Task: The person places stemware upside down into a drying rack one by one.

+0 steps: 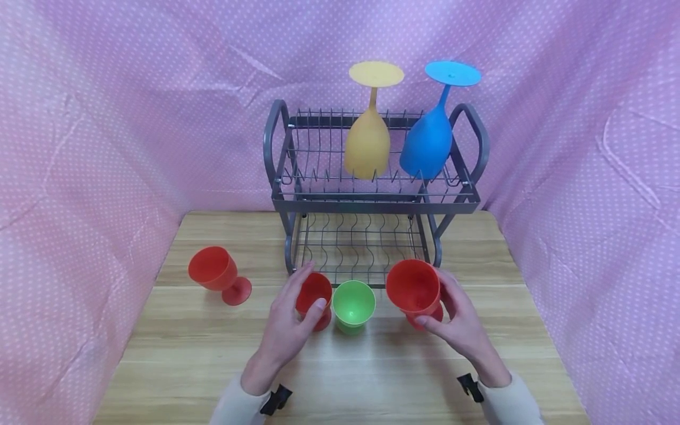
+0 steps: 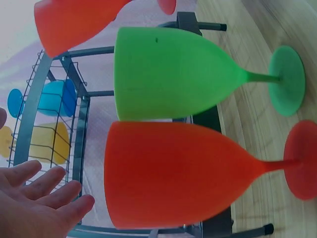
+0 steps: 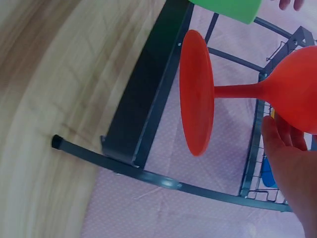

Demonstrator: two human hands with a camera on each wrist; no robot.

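Done: yellow goblet (image 1: 368,141), blue goblet (image 1: 427,141) inverted on rack (image 1: 372,207). My right hand (image 1: 463,321) grips a red goblet (image 1: 413,288); likely left: that, plus, on table (image 1: 372,386), green goblet (image 1: 353,304), second red goblet (image 1: 313,293) (my left hand (image 1: 287,324) beside it, unclenched), third red goblet (image 1: 213,270).

The head camera, farthest back, looks forward and down over the surface (image 1: 372,383) and whole dish rack (image 1: 372,207). Both wrist cameras face the rack from low down, tipped sideways oppositely; the right one's close-up red goblet (image 3: 287,87) also appears in the head view.
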